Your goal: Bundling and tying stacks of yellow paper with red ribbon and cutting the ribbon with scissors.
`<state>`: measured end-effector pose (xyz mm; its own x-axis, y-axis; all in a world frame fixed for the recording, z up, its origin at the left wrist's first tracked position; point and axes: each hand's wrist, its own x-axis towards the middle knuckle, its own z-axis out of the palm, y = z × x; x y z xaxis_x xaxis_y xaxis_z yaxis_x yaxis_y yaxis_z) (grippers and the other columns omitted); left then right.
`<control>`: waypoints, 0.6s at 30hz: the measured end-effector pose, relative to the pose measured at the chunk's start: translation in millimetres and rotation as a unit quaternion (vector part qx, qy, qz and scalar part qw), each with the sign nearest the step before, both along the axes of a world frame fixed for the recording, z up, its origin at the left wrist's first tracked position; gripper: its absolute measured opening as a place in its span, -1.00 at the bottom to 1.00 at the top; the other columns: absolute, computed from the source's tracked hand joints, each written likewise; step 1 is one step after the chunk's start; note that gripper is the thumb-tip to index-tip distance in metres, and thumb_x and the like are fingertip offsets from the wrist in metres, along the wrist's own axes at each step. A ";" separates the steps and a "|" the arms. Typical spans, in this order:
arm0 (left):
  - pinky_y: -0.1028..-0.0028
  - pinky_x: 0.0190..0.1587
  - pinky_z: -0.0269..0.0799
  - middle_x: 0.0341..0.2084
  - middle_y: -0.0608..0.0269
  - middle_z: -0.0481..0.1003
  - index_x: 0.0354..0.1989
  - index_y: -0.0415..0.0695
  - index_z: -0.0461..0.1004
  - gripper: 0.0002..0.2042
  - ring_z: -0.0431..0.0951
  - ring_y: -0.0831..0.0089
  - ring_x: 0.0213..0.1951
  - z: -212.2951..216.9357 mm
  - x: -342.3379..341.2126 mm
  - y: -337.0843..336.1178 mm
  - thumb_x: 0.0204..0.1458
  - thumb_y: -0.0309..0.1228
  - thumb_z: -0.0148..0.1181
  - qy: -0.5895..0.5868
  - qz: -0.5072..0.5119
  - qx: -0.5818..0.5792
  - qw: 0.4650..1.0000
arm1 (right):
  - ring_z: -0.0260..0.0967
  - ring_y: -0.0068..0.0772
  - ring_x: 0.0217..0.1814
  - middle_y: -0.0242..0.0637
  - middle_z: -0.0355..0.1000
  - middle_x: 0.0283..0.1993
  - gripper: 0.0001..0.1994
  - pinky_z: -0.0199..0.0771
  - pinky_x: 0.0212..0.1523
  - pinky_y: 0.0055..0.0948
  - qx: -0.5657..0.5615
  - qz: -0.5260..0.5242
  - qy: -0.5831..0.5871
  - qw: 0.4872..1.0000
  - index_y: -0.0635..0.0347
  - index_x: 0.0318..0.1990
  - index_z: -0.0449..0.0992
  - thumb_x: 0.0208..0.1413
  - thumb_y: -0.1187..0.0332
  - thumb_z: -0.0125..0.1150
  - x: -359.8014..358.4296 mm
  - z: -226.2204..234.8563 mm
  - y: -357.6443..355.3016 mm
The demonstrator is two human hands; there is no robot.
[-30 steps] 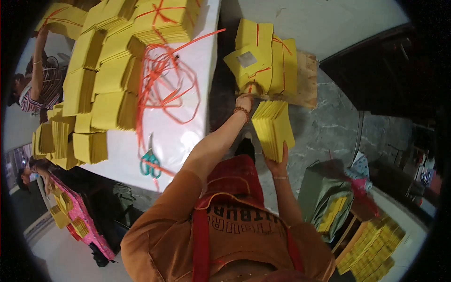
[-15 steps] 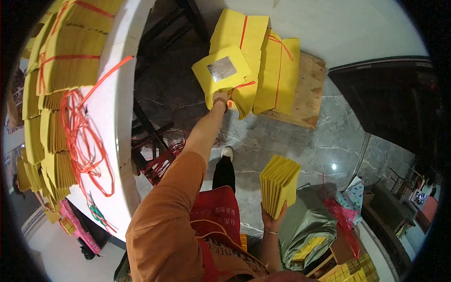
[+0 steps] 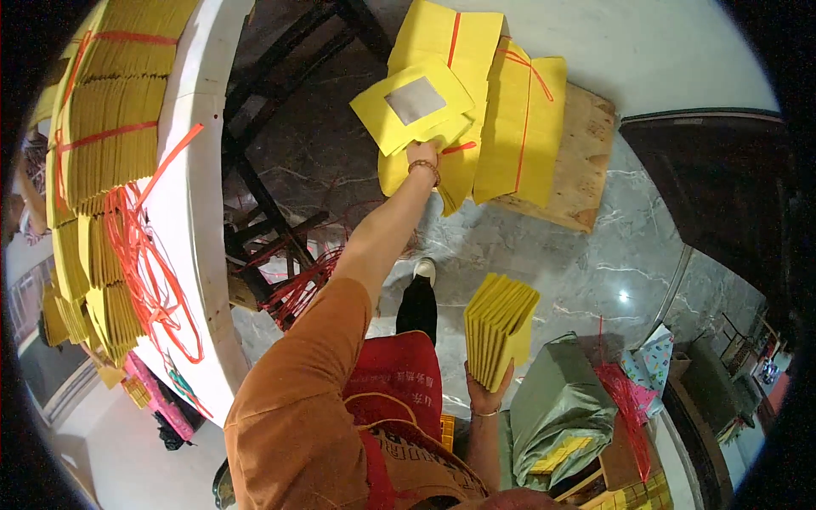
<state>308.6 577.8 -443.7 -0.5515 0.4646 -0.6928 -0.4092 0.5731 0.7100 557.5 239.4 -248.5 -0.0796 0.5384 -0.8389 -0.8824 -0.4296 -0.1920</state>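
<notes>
My left hand (image 3: 423, 153) reaches far forward and grips the near edge of a few yellow paper sheets (image 3: 382, 106). The top one bears a silver square (image 3: 415, 100). These sheets lie over a large bundle of yellow paper (image 3: 463, 64) tied with red string. Beside it on the right rests a second tied yellow bundle (image 3: 520, 127). Closer to my body, my right hand (image 3: 489, 388) is closed around the base of a fanned stack of folded yellow papers (image 3: 500, 327), held upright. Some fingers of both hands are hidden by the paper.
At left stands a white table (image 3: 200, 170) with tied stacks of yellow paper (image 3: 115, 119), tangled red string (image 3: 157, 280) and green-handled scissors (image 3: 183, 387). A wooden board (image 3: 586, 153) lies under the bundles. A grey-green sack (image 3: 557, 399) stands at right. Dark table legs (image 3: 263, 204) rise at left.
My left hand has shifted slightly forward with the sheets, and another sheet now shows beneath the top one. The right hand keeps its stack. The whole view has shifted a little.
</notes>
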 end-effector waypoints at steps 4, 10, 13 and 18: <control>0.47 -0.59 0.26 -0.66 0.27 0.33 -0.46 -0.12 0.35 -0.92 0.33 0.44 -0.64 33.7 -14.1 -24.5 -0.16 -0.45 0.06 -0.354 0.044 0.001 0.934 | 0.40 -0.29 -0.15 -0.27 0.40 -0.09 -0.53 0.44 -0.18 -0.20 -0.031 0.006 -0.006 0.999 0.06 0.00 0.33 0.07 -0.05 -0.14 -5.8 4.6 10.5; 0.45 -0.50 0.24 -0.56 0.28 0.33 -0.30 -0.09 0.28 -0.83 0.33 0.43 -0.54 124.1 -7.7 -103.1 -0.10 -0.45 0.04 -0.490 0.053 0.020 0.870 | 0.30 -0.39 -0.02 -0.36 0.33 -0.03 -0.59 0.31 -0.02 -0.37 0.003 0.055 -0.176 0.983 0.13 0.04 0.26 0.10 0.10 -0.06 -8.9 9.1 36.0; 0.45 -0.46 0.26 -0.35 0.34 0.36 -0.11 0.00 0.24 -0.69 0.37 0.46 -0.42 184.3 -4.9 -136.3 -0.07 -0.55 0.01 -0.430 -0.069 0.123 0.892 | 0.25 -0.43 0.02 -0.33 0.27 0.02 -0.57 0.23 0.01 -0.44 0.064 0.056 -0.360 0.929 0.19 0.07 0.19 0.05 0.29 0.06 -12.5 13.5 62.8; 0.43 -0.28 0.34 -0.12 0.32 0.36 0.08 0.00 0.15 -0.53 0.39 0.45 -0.14 277.6 11.9 -165.8 -0.06 -0.62 -0.01 -0.428 -0.206 0.226 0.851 | 0.18 -0.41 0.03 -0.23 0.22 0.04 -0.54 0.19 0.04 -0.42 0.084 0.007 -0.440 0.894 0.29 0.07 0.13 0.01 0.45 0.11 -33.3 46.6 108.2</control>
